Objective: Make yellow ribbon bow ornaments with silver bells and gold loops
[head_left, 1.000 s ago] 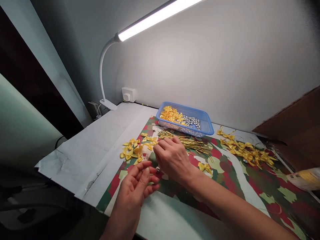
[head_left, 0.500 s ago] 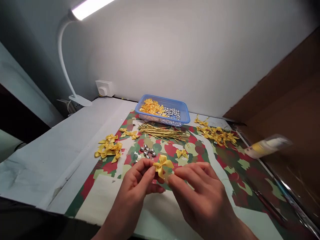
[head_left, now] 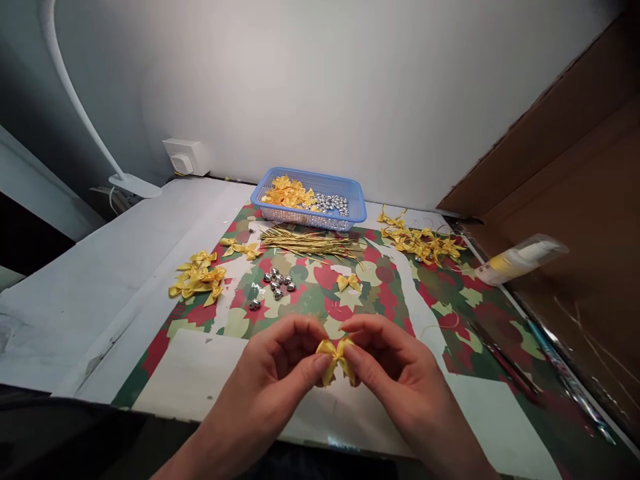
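Note:
Between both hands, near the front of the table, is a yellow ribbon bow (head_left: 339, 353). My left hand (head_left: 285, 373) pinches its left loop between thumb and fingers, while my right hand (head_left: 395, 373) pinches the right loop. The bow's knot and tails face me; its back is hidden. Beyond the hands lies a small group of silver jingle bells (head_left: 278, 283), with a single yellow bow (head_left: 349, 283) to their right. A pile of yellow bows (head_left: 199, 279) rests at the left.
At the back stands a blue basket (head_left: 357, 217) holding bows and bells. Gold wire ties (head_left: 307, 243) lie before it. More bows with ties (head_left: 425, 243) are heaped at the right, near a bottle (head_left: 520, 260) and pens (head_left: 565, 373). A lamp (head_left: 75, 100) rises at left.
My right hand's fingers have come in to grip the bow's right side, and the bow now faces me between both hands. The view has tilted down and shifted.

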Motion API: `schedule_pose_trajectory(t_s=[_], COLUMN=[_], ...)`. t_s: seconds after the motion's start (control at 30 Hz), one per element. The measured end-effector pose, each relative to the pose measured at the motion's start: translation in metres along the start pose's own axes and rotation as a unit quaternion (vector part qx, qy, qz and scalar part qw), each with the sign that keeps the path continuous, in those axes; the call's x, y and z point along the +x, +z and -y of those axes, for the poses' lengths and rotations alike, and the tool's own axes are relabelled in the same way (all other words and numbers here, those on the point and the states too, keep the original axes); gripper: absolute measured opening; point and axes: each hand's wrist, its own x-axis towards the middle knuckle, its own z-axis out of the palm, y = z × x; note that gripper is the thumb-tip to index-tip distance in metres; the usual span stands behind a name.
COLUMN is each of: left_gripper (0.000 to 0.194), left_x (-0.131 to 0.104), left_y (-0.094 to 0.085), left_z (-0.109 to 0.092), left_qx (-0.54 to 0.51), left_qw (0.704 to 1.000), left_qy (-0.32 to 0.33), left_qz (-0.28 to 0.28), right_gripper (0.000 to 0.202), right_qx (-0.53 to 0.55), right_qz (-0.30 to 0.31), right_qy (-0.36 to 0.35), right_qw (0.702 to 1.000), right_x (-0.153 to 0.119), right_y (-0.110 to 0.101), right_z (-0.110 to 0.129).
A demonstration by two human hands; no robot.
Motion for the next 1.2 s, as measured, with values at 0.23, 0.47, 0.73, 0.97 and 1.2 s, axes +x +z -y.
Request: schedule_pose_trajectory(t_s=[0.23, 0.47, 0.73, 0.97, 1.2], left_gripper=[0.031, 0.012, 0.011, 0.015, 0.016], left_x=[-0.002, -0.005, 0.002, 0.002, 0.003], left_y=[-0.008, -0.011, -0.022, -0.023, -0.022], left_z=[0.003, -0.011, -0.013, -0.011, -0.010], left_qx=[-0.081, 0.097, 0.228, 0.325, 0.343], left_qw=[0.995, 0.995, 0.967, 0.936, 0.930], left_qy=[-0.059, 0.005, 0.015, 0.036, 0.030], left_qz=[0.029, 0.016, 0.110, 0.127, 0.130], right_gripper=[0.016, 0.019, 0.013, 0.015, 0.019], right_qx=[0.044, -0.050, -0.132, -0.241, -0.304], right_qz=[0.038, 0.044, 0.122, 0.150, 0.158], right_qy=[0.047, 0.033, 0.031, -0.016, -0.053], right_qw=[0.997, 0.997, 0.983, 0.959, 0.938], right_x=[-0.008, -0.010, -0.011, -0.008, -0.007], right_y=[-0.005, -0.003, -0.012, -0.013, -0.012], right_z=[0.006, 0.010, 0.012, 0.017, 0.012])
